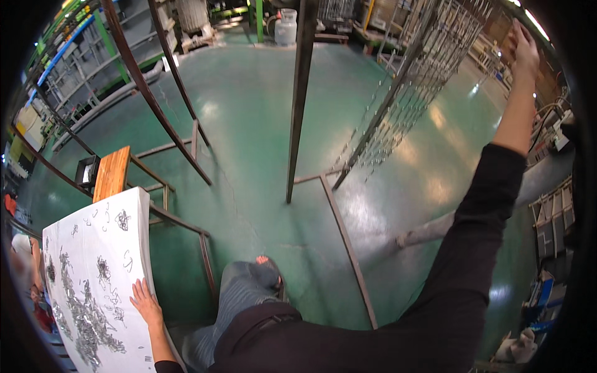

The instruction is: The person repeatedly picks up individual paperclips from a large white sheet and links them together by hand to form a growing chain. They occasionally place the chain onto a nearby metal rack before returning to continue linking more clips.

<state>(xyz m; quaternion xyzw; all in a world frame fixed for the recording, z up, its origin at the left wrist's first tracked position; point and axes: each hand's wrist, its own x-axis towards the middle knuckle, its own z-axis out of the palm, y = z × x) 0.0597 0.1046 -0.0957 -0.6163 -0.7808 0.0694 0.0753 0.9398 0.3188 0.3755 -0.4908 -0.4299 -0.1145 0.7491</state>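
Observation:
My left hand (147, 302) lies with spread fingers on the near right edge of a white-covered table (140, 214). Nothing is in it. Across that table lie many small dark metal hooks (90, 311), heaped in a long pile and in smaller tangled clumps. High at the right, my right arm is raised. My right hand (523, 55) is up beside a rack hung with rows of thin metal hooks linked in strands (429, 74). Its fingers point upward and look apart, and I see nothing held in them.
A dark metal frame post (301, 105) stands ahead, and a floor bar (348, 248) runs toward me. Behind the table are an orange wooden stool (112, 174) and a black bin (87, 171). A grey gas cylinder (286, 28) stands far back. Another person (34, 267) is at the far left.

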